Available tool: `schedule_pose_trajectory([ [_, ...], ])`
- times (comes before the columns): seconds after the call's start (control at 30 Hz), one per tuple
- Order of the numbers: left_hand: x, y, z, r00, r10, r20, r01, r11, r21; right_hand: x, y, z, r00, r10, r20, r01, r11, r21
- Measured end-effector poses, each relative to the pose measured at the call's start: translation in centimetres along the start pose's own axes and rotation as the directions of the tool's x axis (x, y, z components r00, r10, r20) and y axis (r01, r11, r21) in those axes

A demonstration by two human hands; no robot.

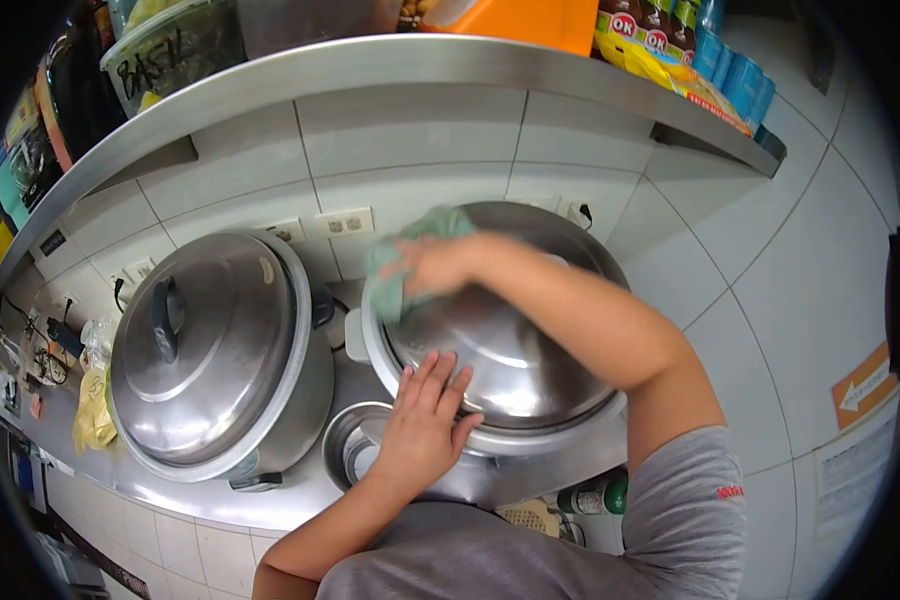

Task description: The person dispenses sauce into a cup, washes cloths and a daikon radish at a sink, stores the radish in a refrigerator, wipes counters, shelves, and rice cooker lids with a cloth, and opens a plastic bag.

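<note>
My right hand (435, 265) presses a green cloth (395, 295) onto the upper left part of a large metal lid (530, 370); hand and cloth are smeared by motion. That lid lies on the right-hand big pot (515, 440). With fingers stretched out, my left hand (433, 415) rests on the lid's near left edge and holds nothing. My right forearm crosses over the lid and hides part of it. Just left of my left wrist stands a small steel pot (342, 440), partly covered by the hand and arm.
Another big lidded pot (210, 350) stands to the left on the steel counter (300, 495). A metal shelf (410, 70) with tubs, bottles and cans overhangs the back. Wall sockets (345, 222) sit behind the pots. A yellow plastic bag (93, 410) lies far left.
</note>
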State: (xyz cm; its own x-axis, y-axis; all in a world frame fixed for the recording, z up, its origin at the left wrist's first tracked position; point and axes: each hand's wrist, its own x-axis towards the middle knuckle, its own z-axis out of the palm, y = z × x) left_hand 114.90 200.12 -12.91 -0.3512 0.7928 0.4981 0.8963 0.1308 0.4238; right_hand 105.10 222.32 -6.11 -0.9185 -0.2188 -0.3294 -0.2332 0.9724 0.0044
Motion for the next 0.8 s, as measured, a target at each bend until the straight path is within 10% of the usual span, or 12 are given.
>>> schedule_pose_trajectory([
  [0.1,-0.1,0.1,0.1,1.000,-0.025,0.017,0.025,0.999,0.031,-0.4,10.7,-0.1,0.923,0.349,0.164,-0.385,0.864,0.325],
  [0.2,-0.1,-0.6,-0.1,0.999,-0.032,-0.007,0.032,0.999,0.025,-8.2,12.6,2.5,0.749,0.661,-0.042,-0.542,0.648,0.535],
  [0.47,-0.7,-1.9,0.0,0.996,0.012,-0.086,-0.016,0.999,-0.045,-19.3,-2.5,10.3,0.277,0.915,-0.293,-0.849,0.377,0.372],
  [0.6,-0.8,-2.3,0.4,0.994,0.041,-0.097,-0.046,0.998,-0.051,-15.2,-11.0,9.4,0.574,0.558,-0.600,-0.535,0.810,0.241],
  [0.8,-0.7,-2.0,0.6,0.992,0.019,-0.123,-0.028,0.997,-0.076,-10.1,-8.1,6.1,0.515,0.732,-0.446,-0.617,0.677,0.401],
])
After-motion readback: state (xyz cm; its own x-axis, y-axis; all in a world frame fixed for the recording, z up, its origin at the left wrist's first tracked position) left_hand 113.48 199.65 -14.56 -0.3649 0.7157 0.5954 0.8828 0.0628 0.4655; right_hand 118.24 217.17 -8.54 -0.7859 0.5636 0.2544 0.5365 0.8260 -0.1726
